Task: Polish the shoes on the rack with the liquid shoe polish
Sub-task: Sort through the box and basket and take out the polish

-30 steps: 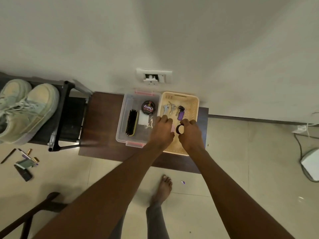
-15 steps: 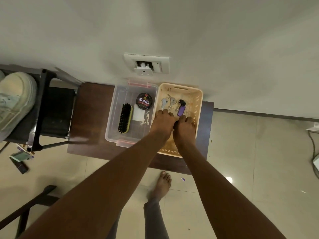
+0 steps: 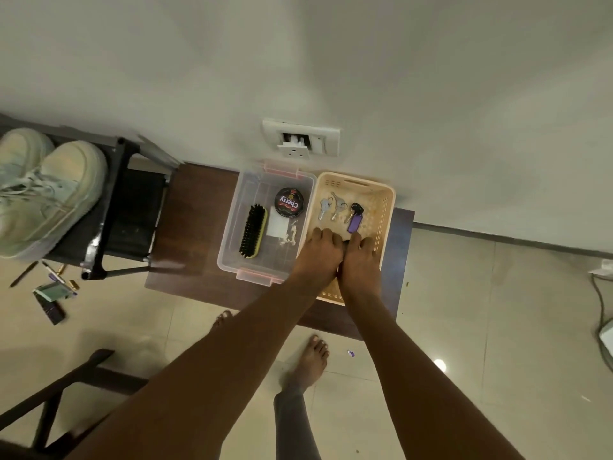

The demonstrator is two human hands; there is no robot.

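Hands meet in the basket: left hand and right hand curl round a dark object, likely the polish, mostly hidden between them. Shoes sit on the rack, well left, nearer the left hand.

One word reads — "Cherry", white on the round black polish tin — lying in the clear box.
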